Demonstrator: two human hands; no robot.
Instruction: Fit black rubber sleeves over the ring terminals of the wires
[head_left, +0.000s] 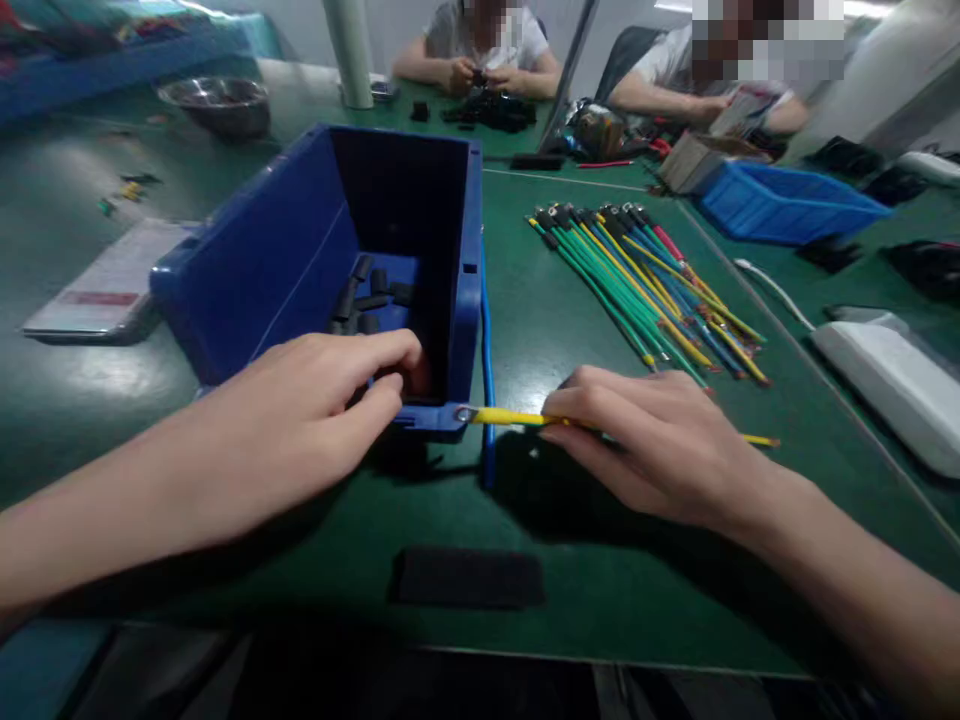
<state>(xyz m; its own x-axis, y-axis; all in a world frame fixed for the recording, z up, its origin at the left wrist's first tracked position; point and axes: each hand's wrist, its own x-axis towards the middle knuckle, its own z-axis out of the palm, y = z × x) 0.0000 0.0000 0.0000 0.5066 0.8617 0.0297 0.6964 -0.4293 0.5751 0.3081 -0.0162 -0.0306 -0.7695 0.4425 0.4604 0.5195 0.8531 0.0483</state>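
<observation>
My left hand [322,405] reaches over the low front edge of a dark blue bin [247,250]. Its fingers are curled closed inside; whatever is in them is hidden. Short black sleeves [379,282] lie loose on the bin floor just beyond. In my right hand [652,430] a yellow cable [510,417] is pinched, its metal ring terminal [465,413] pointing left at the bin's front right corner. The cable's other end shows past the wrist. A blue cable [487,380] lies along the bin's right side, crossing under the yellow one.
Green, yellow, blue and red cables [615,270] lie bunched at right. A black block [470,578] sits near the front edge. Around are a white power strip [892,385], light blue basket [795,205], metal bowl [221,108] and papers [112,280]. Two people sit opposite.
</observation>
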